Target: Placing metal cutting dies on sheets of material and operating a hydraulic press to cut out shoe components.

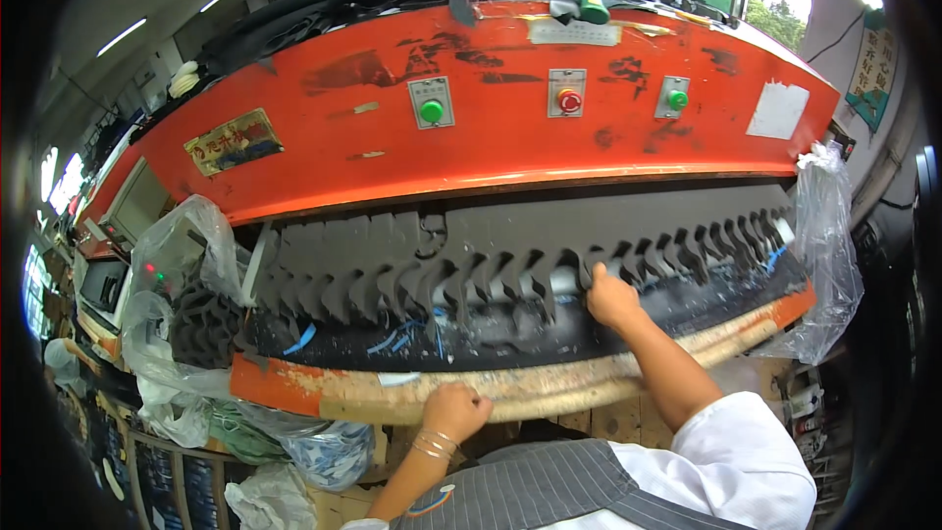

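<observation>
At your far left, a crinkled clear plastic bag (pixel 186 226) sits over dark, wavy pieces (pixel 208 326). Next, a worn gold label (pixel 233 141) with dark characters is stuck at a slant on the red metal panel (pixel 334 128). A green button (pixel 431 111) follows, on a small plate whose print is too fine to make out. Below it, your left hand (pixel 457 412) is at the front edge of the worn, pale-and-orange bench rim (pixel 530 395), fingers curled in, nothing visible in them. Across the middle, on the scuffed black bed (pixel 510 334), lies the row of dark grey scalloped strips (pixel 432 285), matt and foam-like; its long axis runs left to right, its curled tips towards you. Past the red button (pixel 569 101), your right hand (pixel 613 296) touches this row right of centre; you cannot tell whether its partly hidden fingers grip a strip. Further right come another green button (pixel 677 99), a torn white paper (pixel 780 110), a hanging clear bag (pixel 826 245) and a green wall sign (pixel 873 69) bearing large characters
</observation>
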`<state>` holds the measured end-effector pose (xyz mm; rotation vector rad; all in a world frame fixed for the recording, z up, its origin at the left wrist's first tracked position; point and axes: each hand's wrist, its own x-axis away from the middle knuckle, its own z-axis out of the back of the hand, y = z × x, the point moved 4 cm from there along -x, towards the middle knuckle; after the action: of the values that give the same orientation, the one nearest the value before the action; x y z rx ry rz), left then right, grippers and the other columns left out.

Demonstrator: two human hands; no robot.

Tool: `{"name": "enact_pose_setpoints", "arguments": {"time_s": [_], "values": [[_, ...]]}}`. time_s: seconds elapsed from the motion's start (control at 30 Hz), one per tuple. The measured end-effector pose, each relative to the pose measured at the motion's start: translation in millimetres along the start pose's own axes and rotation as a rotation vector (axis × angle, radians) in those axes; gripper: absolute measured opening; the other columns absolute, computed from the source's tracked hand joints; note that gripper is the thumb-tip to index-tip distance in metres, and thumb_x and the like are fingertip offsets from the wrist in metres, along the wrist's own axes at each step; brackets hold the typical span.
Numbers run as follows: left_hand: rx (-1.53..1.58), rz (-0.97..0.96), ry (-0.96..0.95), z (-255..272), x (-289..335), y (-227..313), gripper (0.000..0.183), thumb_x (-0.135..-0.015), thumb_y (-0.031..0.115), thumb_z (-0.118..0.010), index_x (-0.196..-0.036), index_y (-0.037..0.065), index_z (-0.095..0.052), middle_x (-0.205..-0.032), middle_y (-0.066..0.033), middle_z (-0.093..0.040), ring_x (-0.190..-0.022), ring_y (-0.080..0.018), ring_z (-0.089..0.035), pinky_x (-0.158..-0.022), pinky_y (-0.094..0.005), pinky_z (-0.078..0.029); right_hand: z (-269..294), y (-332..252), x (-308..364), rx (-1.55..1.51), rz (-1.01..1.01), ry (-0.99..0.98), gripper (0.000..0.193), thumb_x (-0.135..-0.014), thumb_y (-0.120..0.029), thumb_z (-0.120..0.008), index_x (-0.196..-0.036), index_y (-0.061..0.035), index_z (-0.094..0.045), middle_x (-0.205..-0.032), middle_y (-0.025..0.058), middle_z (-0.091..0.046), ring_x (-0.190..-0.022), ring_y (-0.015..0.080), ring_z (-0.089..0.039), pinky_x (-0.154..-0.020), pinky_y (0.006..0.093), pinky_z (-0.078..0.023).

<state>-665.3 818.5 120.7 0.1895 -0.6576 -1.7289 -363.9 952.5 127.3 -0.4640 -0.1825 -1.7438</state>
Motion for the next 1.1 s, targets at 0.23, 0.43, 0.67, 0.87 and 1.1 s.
{"name": "enact_pose_setpoints", "arguments": {"time_s": [0.23, 0.43, 0.67, 0.87, 1.1], "values": [[0.271, -0.002, 0.038, 78.1, -19.8, -5.8, 0.028, -0.084, 0.036, -0.065, -0.084, 0.010, -0.073, -0.083, -0.0124, -0.069, -0.078, -0.0319, -0.065, -0.071, -0.0417, -0.052, 59.1, -55.6, 42.8, 0.511, 0.539, -0.030, 0.038, -0.082, -0.041, -0.065, -0.092, -0.0050, -0.058, -0.098, 0.0128, -0.066, -0.096, 0.0278, -0.065, -0.075, 0.0403, -0.054], [-0.002, -0.045, 0.442, 83.2, -103.9, -43.9, 0.019, -0.074, 0.022, -0.076, -0.086, 0.009, -0.067, -0.095, -0.0051, -0.064, -0.092, -0.0300, -0.056, -0.083, -0.0396, -0.045, 52.1, -219.0, -9.6, -0.071, 0.874, 0.066, 0.031, -0.082, -0.026, -0.067, -0.104, -0.0043, -0.062, -0.107, 0.0119, -0.059, -0.101, 0.0307, -0.062, -0.082, 0.0430, -0.053], [0.028, -0.137, 0.490, 107.7, -100.5, -43.2, 0.016, -0.072, 0.017, -0.076, -0.070, 0.006, -0.065, -0.085, -0.0082, -0.064, -0.089, -0.0316, -0.055, -0.082, -0.0402, -0.045, 1.6, -282.0, -51.5, 0.405, 0.654, -0.609, 0.036, -0.074, -0.028, -0.068, -0.102, -0.0064, -0.069, -0.083, 0.0096, -0.068, -0.070, 0.0215, -0.065, -0.062, 0.0395, -0.054], [0.360, -0.021, 0.420, 55.7, -94.3, -69.2, 0.052, -0.085, 0.022, -0.068, -0.128, 0.003, -0.048, -0.113, -0.0203, -0.062, -0.099, -0.0373, -0.063, -0.088, -0.0422, -0.050, -17.3, -256.0, -73.0, -0.242, 0.919, -0.421, 0.019, -0.077, -0.021, -0.065, -0.084, -0.0041, -0.072, -0.071, 0.0066, -0.067, -0.063, 0.0190, -0.058, -0.058, 0.0350, -0.048], [-0.045, 0.046, 0.075, 76.6, -131.7, -44.0, 0.038, -0.078, 0.034, -0.058, -0.102, 0.009, -0.072, -0.109, -0.0158, -0.066, -0.098, -0.0343, -0.064, -0.087, -0.0434, -0.051, 55.1, -200.9, -37.6, -0.944, 0.755, -0.375, 0.012, -0.070, -0.007, -0.063, -0.079, 0.0003, -0.067, -0.068, 0.0053, -0.059, -0.066, 0.0126, -0.054, -0.059, 0.0288, -0.043]]}}
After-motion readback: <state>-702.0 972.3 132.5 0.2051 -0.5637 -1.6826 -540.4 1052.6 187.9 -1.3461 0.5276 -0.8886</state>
